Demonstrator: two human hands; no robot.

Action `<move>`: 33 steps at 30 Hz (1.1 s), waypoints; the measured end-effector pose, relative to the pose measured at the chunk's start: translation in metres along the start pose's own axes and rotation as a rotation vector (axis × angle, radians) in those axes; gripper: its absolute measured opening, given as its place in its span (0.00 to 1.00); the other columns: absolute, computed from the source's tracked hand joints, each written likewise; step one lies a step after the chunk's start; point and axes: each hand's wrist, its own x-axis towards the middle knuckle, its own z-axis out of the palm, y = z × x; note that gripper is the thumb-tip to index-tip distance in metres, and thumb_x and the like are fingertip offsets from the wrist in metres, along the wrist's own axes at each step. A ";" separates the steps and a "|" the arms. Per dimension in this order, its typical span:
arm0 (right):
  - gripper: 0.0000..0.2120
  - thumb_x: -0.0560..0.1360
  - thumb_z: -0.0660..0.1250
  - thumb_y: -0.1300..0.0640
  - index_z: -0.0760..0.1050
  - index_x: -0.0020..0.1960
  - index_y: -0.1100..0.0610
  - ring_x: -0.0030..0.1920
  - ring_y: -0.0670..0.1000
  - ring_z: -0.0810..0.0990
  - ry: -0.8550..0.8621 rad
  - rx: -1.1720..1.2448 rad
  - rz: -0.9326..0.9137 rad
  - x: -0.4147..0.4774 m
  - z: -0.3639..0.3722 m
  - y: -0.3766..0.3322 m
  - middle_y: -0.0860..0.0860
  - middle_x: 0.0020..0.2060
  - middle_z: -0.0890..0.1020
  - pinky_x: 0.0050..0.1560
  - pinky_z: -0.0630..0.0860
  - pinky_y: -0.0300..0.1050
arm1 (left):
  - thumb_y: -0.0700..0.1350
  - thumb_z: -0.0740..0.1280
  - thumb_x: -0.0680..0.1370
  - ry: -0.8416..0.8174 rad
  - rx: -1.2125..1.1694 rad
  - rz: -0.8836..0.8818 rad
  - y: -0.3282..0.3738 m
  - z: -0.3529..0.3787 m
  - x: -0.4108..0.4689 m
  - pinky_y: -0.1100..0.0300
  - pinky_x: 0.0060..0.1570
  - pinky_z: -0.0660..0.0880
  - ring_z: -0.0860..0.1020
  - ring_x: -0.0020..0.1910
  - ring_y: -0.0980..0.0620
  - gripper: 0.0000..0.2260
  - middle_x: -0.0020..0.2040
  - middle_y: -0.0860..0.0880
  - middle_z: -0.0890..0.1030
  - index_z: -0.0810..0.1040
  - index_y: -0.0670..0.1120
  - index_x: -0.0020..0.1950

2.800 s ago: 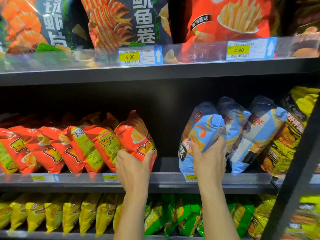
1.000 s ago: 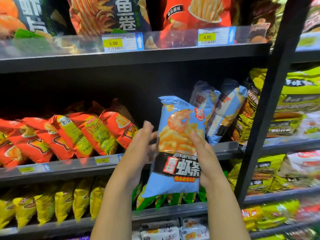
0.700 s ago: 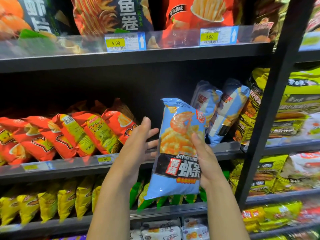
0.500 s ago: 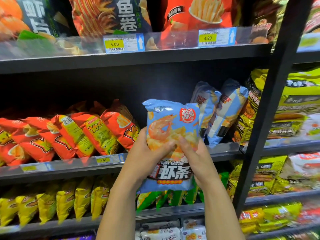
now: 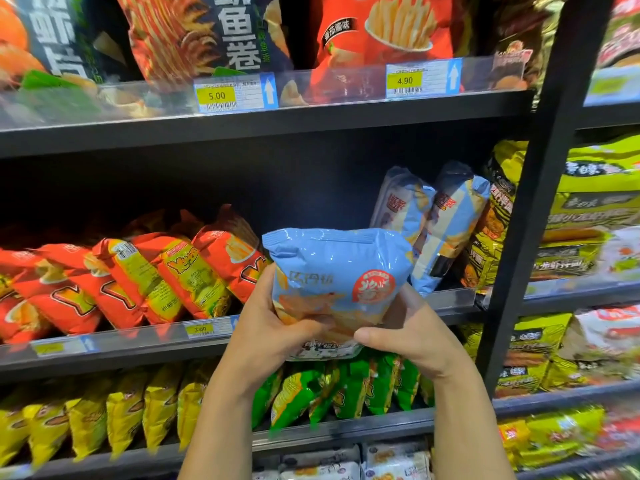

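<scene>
Left hand (image 5: 273, 329), right hand (image 5: 414, 337): curled grip round blue bag (image 5: 332, 265), seemingly folded

A shop, stocked snack shelves (image 5: 263, 123), yellow price tags (image 5: 216, 95), rows of crisp bags (image 5: 131, 278)

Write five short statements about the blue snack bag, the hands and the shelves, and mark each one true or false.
1. The left hand and the right hand both grip the blue snack bag. True.
2. The blue snack bag stands on the shelf. False: it is held up in front of it.
3. Two other blue bags stand on that shelf, behind and to the right. True.
4. The orange-red bags lie right of the blue ones. False: they lie to the left.
5. The price tag above the orange-red bags reads 5.00. True.
</scene>
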 end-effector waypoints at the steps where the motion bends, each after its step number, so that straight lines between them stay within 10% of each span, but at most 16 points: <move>1: 0.33 0.68 0.76 0.68 0.71 0.71 0.57 0.63 0.48 0.84 -0.010 0.006 0.009 0.000 0.000 -0.001 0.47 0.61 0.86 0.59 0.80 0.41 | 0.33 0.80 0.66 -0.003 0.003 -0.006 0.001 0.000 0.000 0.61 0.48 0.82 0.87 0.55 0.53 0.31 0.55 0.52 0.88 0.77 0.52 0.65; 9: 0.27 0.69 0.76 0.43 0.79 0.66 0.50 0.62 0.51 0.85 0.087 0.005 0.147 0.014 0.007 -0.010 0.49 0.60 0.87 0.63 0.80 0.50 | 0.49 0.78 0.74 -0.064 -0.124 -0.210 0.013 0.003 0.013 0.47 0.61 0.81 0.84 0.63 0.44 0.27 0.64 0.46 0.85 0.74 0.50 0.72; 14: 0.23 0.77 0.74 0.41 0.83 0.65 0.54 0.60 0.57 0.86 0.116 0.093 0.341 0.019 0.007 -0.021 0.54 0.58 0.88 0.71 0.75 0.62 | 0.52 0.71 0.77 -0.067 -0.336 -0.450 0.023 0.014 0.017 0.45 0.59 0.82 0.86 0.56 0.41 0.20 0.59 0.40 0.87 0.80 0.45 0.65; 19: 0.20 0.81 0.70 0.46 0.84 0.62 0.61 0.57 0.61 0.87 0.088 0.197 0.401 0.008 0.010 -0.034 0.61 0.56 0.87 0.63 0.81 0.54 | 0.54 0.76 0.72 0.032 -0.438 -0.635 0.027 0.025 0.020 0.37 0.63 0.80 0.86 0.55 0.37 0.27 0.57 0.37 0.86 0.81 0.41 0.67; 22: 0.14 0.86 0.63 0.50 0.79 0.63 0.59 0.69 0.64 0.79 0.084 0.320 0.381 0.007 0.005 -0.032 0.65 0.68 0.80 0.63 0.78 0.39 | 0.53 0.76 0.75 0.043 -0.428 -0.625 0.028 0.030 0.020 0.39 0.61 0.81 0.87 0.53 0.37 0.24 0.56 0.37 0.87 0.81 0.42 0.66; 25: 0.21 0.80 0.70 0.45 0.81 0.66 0.58 0.60 0.62 0.86 0.158 0.336 0.487 0.013 0.008 -0.029 0.61 0.59 0.86 0.65 0.80 0.59 | 0.51 0.76 0.76 0.062 -0.407 -0.552 0.024 0.035 0.019 0.36 0.63 0.79 0.86 0.55 0.36 0.23 0.57 0.38 0.87 0.79 0.45 0.68; 33: 0.22 0.79 0.74 0.49 0.76 0.70 0.53 0.62 0.55 0.86 0.317 0.172 0.155 -0.004 -0.011 -0.005 0.51 0.61 0.86 0.66 0.79 0.60 | 0.56 0.77 0.75 0.242 0.162 -0.231 0.008 0.051 0.017 0.52 0.58 0.80 0.82 0.60 0.53 0.30 0.63 0.53 0.82 0.73 0.55 0.75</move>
